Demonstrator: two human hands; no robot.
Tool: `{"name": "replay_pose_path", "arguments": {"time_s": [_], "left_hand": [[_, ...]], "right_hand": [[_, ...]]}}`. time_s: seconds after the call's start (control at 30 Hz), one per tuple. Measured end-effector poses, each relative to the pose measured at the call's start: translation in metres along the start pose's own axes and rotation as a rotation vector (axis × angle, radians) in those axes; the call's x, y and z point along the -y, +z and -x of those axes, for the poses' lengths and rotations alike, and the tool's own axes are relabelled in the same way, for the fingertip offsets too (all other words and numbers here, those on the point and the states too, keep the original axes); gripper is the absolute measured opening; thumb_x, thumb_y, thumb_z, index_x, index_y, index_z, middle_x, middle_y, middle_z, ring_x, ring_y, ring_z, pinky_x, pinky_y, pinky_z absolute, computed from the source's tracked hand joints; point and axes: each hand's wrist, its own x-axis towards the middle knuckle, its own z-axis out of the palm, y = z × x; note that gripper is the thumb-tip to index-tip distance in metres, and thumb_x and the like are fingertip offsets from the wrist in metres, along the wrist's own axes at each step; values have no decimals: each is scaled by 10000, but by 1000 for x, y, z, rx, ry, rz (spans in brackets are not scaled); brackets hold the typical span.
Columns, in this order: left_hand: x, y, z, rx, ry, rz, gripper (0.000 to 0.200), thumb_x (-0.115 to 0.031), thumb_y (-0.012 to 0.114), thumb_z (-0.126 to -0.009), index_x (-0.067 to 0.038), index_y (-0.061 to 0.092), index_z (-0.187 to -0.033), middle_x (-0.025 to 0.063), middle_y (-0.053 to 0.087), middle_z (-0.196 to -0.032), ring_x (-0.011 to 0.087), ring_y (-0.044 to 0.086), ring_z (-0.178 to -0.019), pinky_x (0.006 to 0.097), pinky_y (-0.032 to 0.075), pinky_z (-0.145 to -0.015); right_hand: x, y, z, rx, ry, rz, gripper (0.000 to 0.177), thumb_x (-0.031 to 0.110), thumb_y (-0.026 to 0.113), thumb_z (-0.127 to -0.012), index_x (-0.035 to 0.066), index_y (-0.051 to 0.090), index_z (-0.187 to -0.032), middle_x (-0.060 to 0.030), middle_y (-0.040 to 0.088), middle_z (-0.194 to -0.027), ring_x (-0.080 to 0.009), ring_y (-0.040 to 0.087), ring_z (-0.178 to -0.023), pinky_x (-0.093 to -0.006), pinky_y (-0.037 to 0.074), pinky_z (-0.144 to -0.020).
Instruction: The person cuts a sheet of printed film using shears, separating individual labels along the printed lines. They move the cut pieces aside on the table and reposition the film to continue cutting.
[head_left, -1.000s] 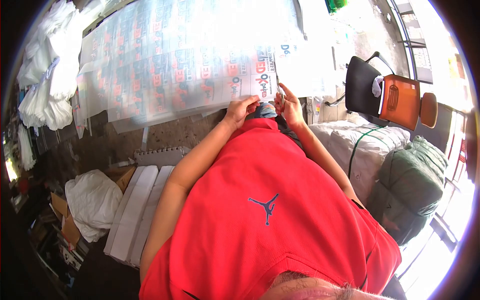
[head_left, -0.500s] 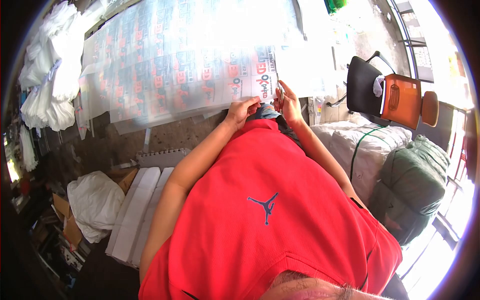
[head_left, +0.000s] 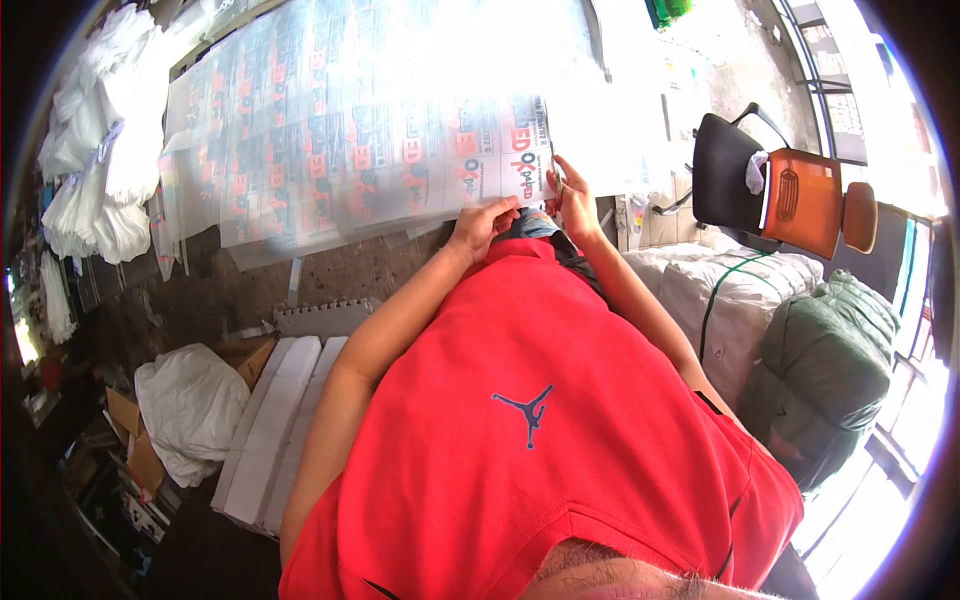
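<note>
A large translucent plastic sheet [head_left: 330, 180], printed with rows of red and blue lettering, lies over the table and hangs past its near edge. My left hand [head_left: 484, 226] pinches the sheet's near edge close to its right corner. At the sheet's right edge, my right hand [head_left: 576, 203] is closed around small scissors [head_left: 557, 181]. Fingers mostly hide the scissors, and their blades are hard to make out. Strong glare washes out the upper part of the sheet.
Bundled white plastic [head_left: 95, 150] hangs at the left. Long white boxes [head_left: 265, 430] and a white sack [head_left: 190, 405] stand below it. To the right are an orange and black chair [head_left: 800, 200], a strapped white bale [head_left: 730, 300] and a grey-green bale [head_left: 830, 350].
My right hand has shifted slightly up and left along the sheet's right edge, scissors still in it. The left hand keeps its pinch in nearly the same spot.
</note>
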Motion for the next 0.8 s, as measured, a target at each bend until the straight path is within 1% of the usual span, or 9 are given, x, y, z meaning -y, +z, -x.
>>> {"name": "replay_pose_path", "arguments": {"time_s": [0.03, 0.13, 0.17, 0.23, 0.37, 0.47, 0.53, 0.67, 0.8], "left_hand": [[0, 0, 0, -5, -8, 0, 199, -222, 684, -838, -40, 662, -916, 29, 636, -792, 83, 566, -712, 220, 452, -668], [-1, 0, -1, -10, -1, 5, 197, -220, 689, -833, -42, 664, -911, 31, 637, -789, 85, 568, -713, 220, 450, -672], [-1, 0, -2, -10, 0, 7, 197, -220, 689, -833, -42, 664, -911, 31, 637, -789, 85, 568, -713, 220, 450, -672], [-1, 0, -2, -8, 13, 11, 195, -218, 693, -828, -42, 665, -908, 31, 638, -788, 86, 569, -712, 221, 450, -671], [-5, 2, 2, 4, 16, 12, 189, -213, 690, -830, -41, 665, -906, 32, 636, -790, 87, 570, -719, 223, 451, -670], [-4, 2, 3, 7, 19, 13, 181, -207, 683, -834, -40, 664, -900, 34, 632, -789, 89, 571, -729, 223, 451, -668], [-3, 3, 2, 10, 26, 19, 179, -206, 677, -838, -38, 661, -894, 34, 627, -785, 92, 572, -736, 227, 451, -673], [-5, 5, 5, -5, 31, 15, 181, -209, 672, -840, -35, 658, -888, 33, 624, -781, 92, 565, -724, 233, 450, -674], [-8, 5, 9, 23, 27, 7, 181, -218, 672, -840, -42, 653, -879, 26, 619, -781, 86, 550, -708, 232, 441, -672]], "right_hand": [[-3, -1, -4, 13, -19, 5, 676, 283, 597, -917, -39, 268, -1412, -17, 451, -636, -78, 428, -512, -245, 370, -450], [-13, -5, -11, 31, -71, 16, 685, 303, 597, -916, -43, 270, -1409, -19, 464, -634, -77, 435, -515, -250, 369, -440], [-16, -7, -12, 32, -71, 18, 685, 303, 597, -916, -43, 270, -1409, -19, 464, -634, -77, 435, -515, -250, 369, -440], [-9, -4, -8, 17, -57, 21, 640, 273, 590, -918, -28, 304, -1405, -11, 473, -678, -75, 410, -525, -235, 371, -484], [4, 2, -14, -10, -34, 35, 630, 270, 587, -920, -27, 312, -1402, -13, 493, -688, -72, 411, -524, -231, 368, -479], [3, -1, -21, -1, -65, 23, 628, 281, 582, -923, -28, 315, -1401, -7, 507, -691, -61, 411, -530, -224, 364, -476], [2, -2, -23, 8, -86, 105, 616, 265, 581, -921, -33, 325, -1395, 11, 494, -675, -50, 404, -532, -213, 364, -480], [2, -3, -27, -7, -93, 79, 589, 249, 573, -924, -39, 344, -1384, 32, 472, -656, -39, 379, -527, -203, 333, -476], [10, -3, -38, -19, -75, 46, 558, 205, 579, -917, -48, 371, -1368, 46, 436, -629, -35, 347, -521, -202, 285, -473]]}}
